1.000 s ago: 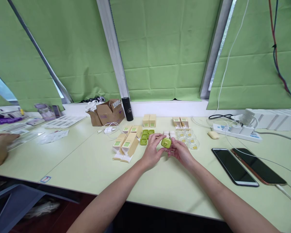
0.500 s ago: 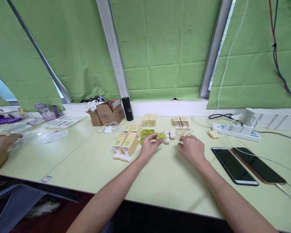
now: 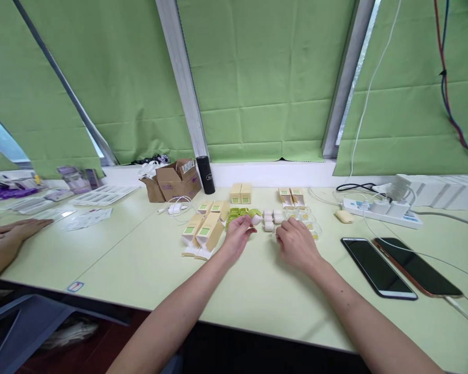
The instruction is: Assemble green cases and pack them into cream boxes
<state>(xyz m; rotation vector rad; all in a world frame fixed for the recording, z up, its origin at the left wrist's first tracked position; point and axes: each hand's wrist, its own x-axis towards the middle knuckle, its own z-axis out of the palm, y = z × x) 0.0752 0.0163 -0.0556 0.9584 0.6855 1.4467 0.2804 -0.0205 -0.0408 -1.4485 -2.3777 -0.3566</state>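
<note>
My left hand (image 3: 238,235) is closed around a small rounded piece (image 3: 256,219), white below with green above. Beside it sits a green compartmented tray (image 3: 234,214), partly hidden by the fingers. Several small white rounded pieces (image 3: 269,226) lie in a cluster between my hands. My right hand (image 3: 296,240) has its fingers curled together, and a clear plastic edge shows at the fingertips; the rest of that piece is hidden. Clear plastic shells (image 3: 315,228) with yellowish spots lie just behind and right of this hand.
Cream boxes with green labels (image 3: 208,231) stand left of my hands, more boxes (image 3: 241,193) behind. Toward the wall are a carton (image 3: 177,182) and black bottle (image 3: 205,175). Two phones (image 3: 378,267) and a power strip (image 3: 382,212) lie right. Another person's hand (image 3: 25,228) rests far left.
My right hand has shifted left toward the white pieces, uncovering more clear shells. The piece in my left hand has turned, showing white where green showed. The other person's hand has moved right.
</note>
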